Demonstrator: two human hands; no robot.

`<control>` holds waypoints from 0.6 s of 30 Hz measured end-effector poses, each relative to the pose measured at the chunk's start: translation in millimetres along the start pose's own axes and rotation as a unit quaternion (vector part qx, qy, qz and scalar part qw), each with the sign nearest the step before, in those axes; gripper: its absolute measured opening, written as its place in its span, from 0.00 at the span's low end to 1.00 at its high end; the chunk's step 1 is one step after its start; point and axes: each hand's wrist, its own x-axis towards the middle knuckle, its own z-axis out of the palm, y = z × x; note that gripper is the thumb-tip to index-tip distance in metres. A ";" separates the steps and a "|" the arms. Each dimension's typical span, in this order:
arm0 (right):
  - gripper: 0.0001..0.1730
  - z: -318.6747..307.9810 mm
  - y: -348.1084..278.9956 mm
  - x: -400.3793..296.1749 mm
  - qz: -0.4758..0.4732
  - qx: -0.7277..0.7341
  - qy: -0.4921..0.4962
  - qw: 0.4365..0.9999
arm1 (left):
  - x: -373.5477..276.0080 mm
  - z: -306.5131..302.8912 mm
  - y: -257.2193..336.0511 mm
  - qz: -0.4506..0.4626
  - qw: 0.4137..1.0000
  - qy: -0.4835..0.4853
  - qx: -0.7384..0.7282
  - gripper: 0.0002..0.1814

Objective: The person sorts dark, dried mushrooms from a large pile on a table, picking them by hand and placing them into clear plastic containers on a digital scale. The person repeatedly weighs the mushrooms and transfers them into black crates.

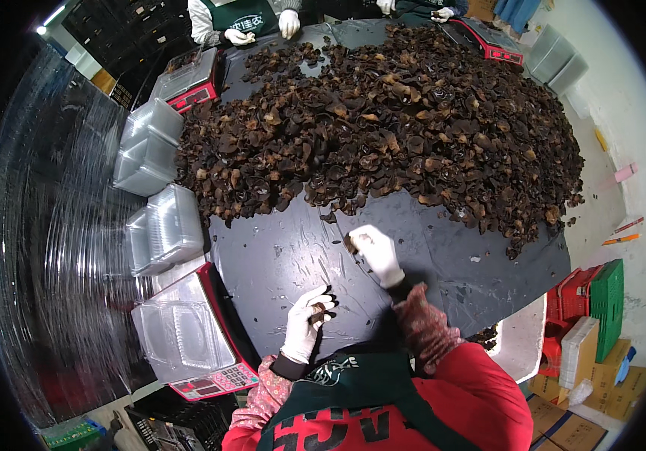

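Observation:
A large heap of dark brown wood ear mushrooms [379, 124] covers the far part of a table under black plastic sheeting [278, 242]. My left hand [305, 323], in a white glove, holds a small brown mushroom piece [318, 313] in its curled fingers above the near sheeting. Farther forward and to the right, my right hand [376, 253], also white-gloved, pinches another dark mushroom piece [350, 243] at its fingertips, just short of the heap. An open clear plastic clamshell box [179, 332] lies on a red digital scale [224, 376] left of my left hand.
Stacked clear plastic boxes [173, 225] line the table's left edge. Two more red scales [193, 97] [498, 52] stand farther off. Co-workers' gloved hands [288, 23] show at the far edge. At right are a white tub [520, 344], red and green crates [606, 310] and cardboard boxes.

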 end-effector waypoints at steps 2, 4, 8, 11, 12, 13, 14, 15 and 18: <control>0.05 3.7 -9.3 -30.6 0.002 0.016 -0.028 0.999 | 3.7 2.4 -1.0 -0.015 1.000 -0.005 -0.016 0.20; 0.06 14.0 -29.0 -58.0 0.030 -0.023 -0.062 0.997 | 7.4 5.1 -7.0 -0.021 0.998 -0.040 -0.040 0.17; 0.08 21.9 -49.1 -65.0 -0.073 0.004 -0.181 0.981 | 13.9 -5.9 -18.6 -0.002 0.998 -0.066 -0.020 0.19; 0.08 11.9 -35.0 -36.9 -0.041 0.021 -0.205 0.978 | 10.6 -4.9 -6.2 -0.005 0.999 -0.038 0.002 0.19; 0.08 13.9 -21.7 -22.3 -0.109 -0.060 -0.138 0.983 | 8.6 -3.9 -2.2 -0.003 1.000 -0.025 0.003 0.18; 0.08 16.2 -17.8 -5.4 -0.175 -0.141 -0.070 0.972 | 5.7 -2.3 1.5 -0.001 1.000 -0.010 0.002 0.18; 0.09 20.1 -15.4 8.0 -0.127 -0.135 -0.032 0.982 | 3.4 -0.9 4.2 -0.004 1.000 -0.010 0.005 0.18; 0.10 27.8 -20.4 22.9 -0.080 -0.127 0.004 0.989 | 0.5 -0.9 7.0 -0.004 1.000 -0.008 0.006 0.19; 0.12 41.3 6.1 55.2 -0.125 -0.268 0.001 0.955 | -0.6 1.1 6.0 -0.016 1.000 -0.021 -0.003 0.21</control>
